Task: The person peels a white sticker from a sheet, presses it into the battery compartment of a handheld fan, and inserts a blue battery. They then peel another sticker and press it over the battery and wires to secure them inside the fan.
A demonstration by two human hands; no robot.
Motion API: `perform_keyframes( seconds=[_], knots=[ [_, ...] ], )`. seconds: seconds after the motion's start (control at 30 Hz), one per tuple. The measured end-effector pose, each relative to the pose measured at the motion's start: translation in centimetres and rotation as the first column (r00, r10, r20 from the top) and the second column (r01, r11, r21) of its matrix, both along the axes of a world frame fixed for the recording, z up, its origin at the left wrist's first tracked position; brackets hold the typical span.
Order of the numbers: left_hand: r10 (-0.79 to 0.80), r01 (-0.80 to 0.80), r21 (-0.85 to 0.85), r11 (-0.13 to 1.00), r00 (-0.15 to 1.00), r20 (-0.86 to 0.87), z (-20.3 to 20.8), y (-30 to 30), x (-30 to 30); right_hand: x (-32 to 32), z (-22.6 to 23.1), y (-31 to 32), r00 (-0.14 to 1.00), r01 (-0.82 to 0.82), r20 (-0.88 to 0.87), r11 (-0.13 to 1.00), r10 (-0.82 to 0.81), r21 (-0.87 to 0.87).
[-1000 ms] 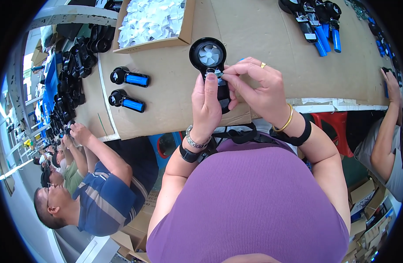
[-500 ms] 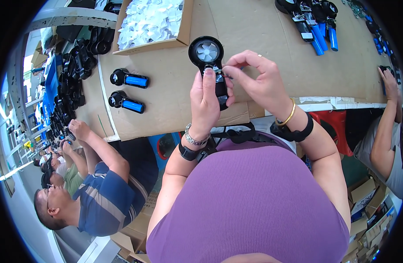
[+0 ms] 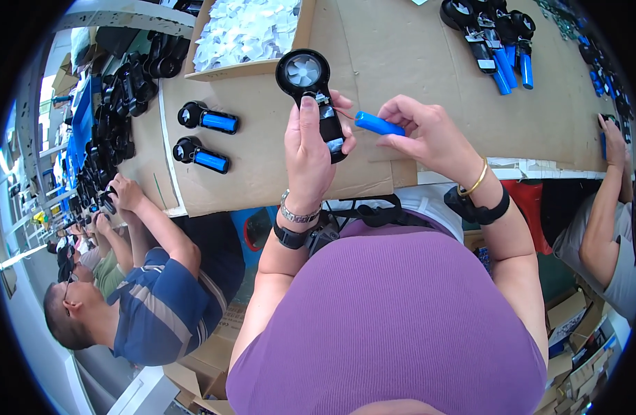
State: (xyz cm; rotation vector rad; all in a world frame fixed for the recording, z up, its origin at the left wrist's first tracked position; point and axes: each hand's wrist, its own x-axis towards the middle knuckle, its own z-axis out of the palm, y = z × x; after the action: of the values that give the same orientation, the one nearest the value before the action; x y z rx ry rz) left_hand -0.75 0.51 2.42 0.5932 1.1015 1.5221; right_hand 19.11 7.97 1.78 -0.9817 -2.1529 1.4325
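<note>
In my left hand (image 3: 311, 142) is a black handheld fan (image 3: 325, 104), its round head with pale blades pointing away from me. The handle is uncovered, with a small circuit board and silvery patches showing, and my thumb presses near its top. A blue cylindrical battery (image 3: 379, 124) is pinched between the thumb and fingers of my right hand (image 3: 428, 135). Thin red wires (image 3: 345, 113) run from the battery to the fan's handle. The battery is outside the handle, to its right.
Two fan halves with blue batteries (image 3: 217, 122) lie to the left on the cardboard-covered table (image 3: 401, 62). Behind them stands a carton (image 3: 245, 70) of white paper pieces. More fan bodies (image 3: 498, 41) are piled at the far right. Co-workers (image 3: 162, 304) sit on both sides.
My right hand has moved right and down from the fan and now holds the blue battery, which was not visible before. The fan has shifted slightly left in the picture.
</note>
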Motion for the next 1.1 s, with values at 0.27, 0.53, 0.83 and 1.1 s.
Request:
perform_keyframes(
  seconds=[0.27, 0.53, 0.83, 1.1],
  knots=[
    [-0.019, 0.014, 0.071, 0.997, 0.997, 0.074, -0.2, 0.2, -0.1, 1.0, -0.7, -0.7, 0.949, -0.031, -0.265, 0.782, -0.173, -0.622],
    [0.001, -0.002, 0.036, 0.999, 0.999, 0.038, -0.8, 0.2, 0.3, 1.5, 0.6, -1.1, 0.954, -0.034, -0.263, 0.82, -0.144, -0.571],
    [0.007, -0.007, 0.005, 1.0, 0.999, -0.043, -1.3, 0.5, 1.2, -0.8, 2.0, -3.0, 0.919, 0.213, -0.327, 0.975, -0.221, -0.06],
    [0.101, -0.099, -0.04, 0.994, 0.994, 0.03, -1.8, 0.7, 1.9, -3.0, 1.2, -4.3, 0.899, 0.324, -0.314, 0.946, -0.304, 0.013]
  ],
)
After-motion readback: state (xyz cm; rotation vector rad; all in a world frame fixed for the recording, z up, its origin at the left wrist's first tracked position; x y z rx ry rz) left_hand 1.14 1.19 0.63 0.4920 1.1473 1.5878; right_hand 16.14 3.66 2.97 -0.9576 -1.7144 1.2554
